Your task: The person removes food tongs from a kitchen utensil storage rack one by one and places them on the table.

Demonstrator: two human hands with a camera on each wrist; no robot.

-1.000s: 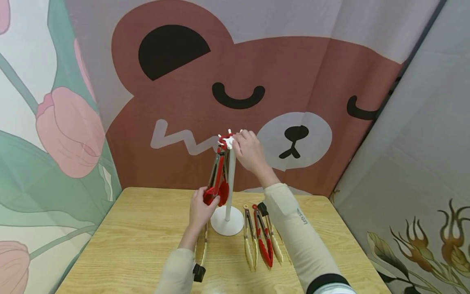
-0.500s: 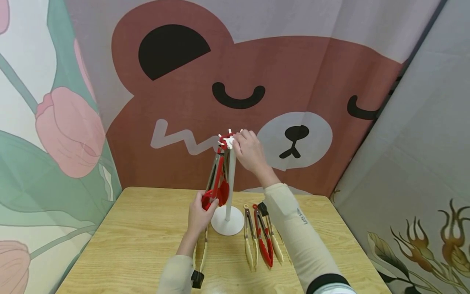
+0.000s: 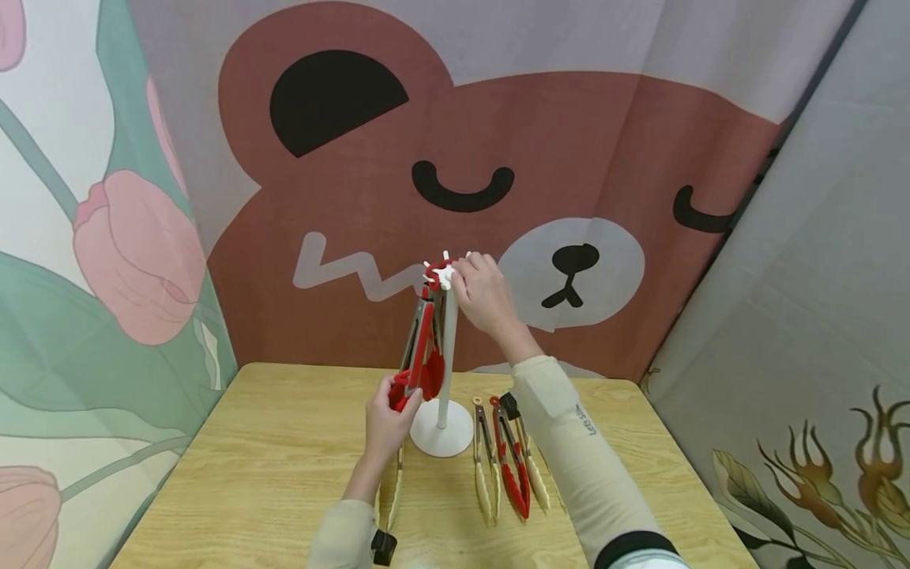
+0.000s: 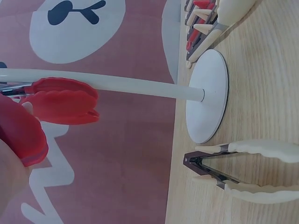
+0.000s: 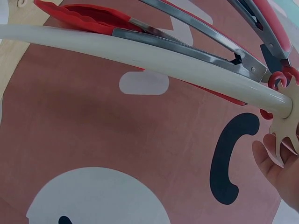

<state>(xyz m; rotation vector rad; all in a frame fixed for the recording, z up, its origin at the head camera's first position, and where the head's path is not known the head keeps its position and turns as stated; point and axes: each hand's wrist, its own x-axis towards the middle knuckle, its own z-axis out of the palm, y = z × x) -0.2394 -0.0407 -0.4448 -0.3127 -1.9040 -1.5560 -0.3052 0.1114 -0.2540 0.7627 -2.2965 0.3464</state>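
A white stand (image 3: 449, 348) rises from a round base, with several short hooks (image 3: 442, 275) at its top. My right hand (image 3: 486, 294) holds the hooked top from the right, its fingers bent around the hooks (image 5: 285, 126). Two pairs of red-tipped tongs hang by red loops on the stand's left side. My left hand (image 3: 387, 423) pinches the red tips of the nearer tongs (image 3: 421, 340), drawing them out from the pole at a slant. The other tongs (image 4: 60, 100) hang close along the pole with nothing touching their tips.
On the wooden table (image 3: 284, 458), cream tongs (image 3: 486, 466), red tongs (image 3: 512, 466) and more cream tongs lie right of the base (image 3: 442, 442). Another spread pair of cream tongs (image 4: 205, 163) lies left of it, partly behind my left forearm. A patterned curtain (image 3: 341, 316) hangs behind.
My left hand has shifted slightly down and left with the tongs' tips, opening a wider gap from the hanging pair. The right hand stays on the stand's top.
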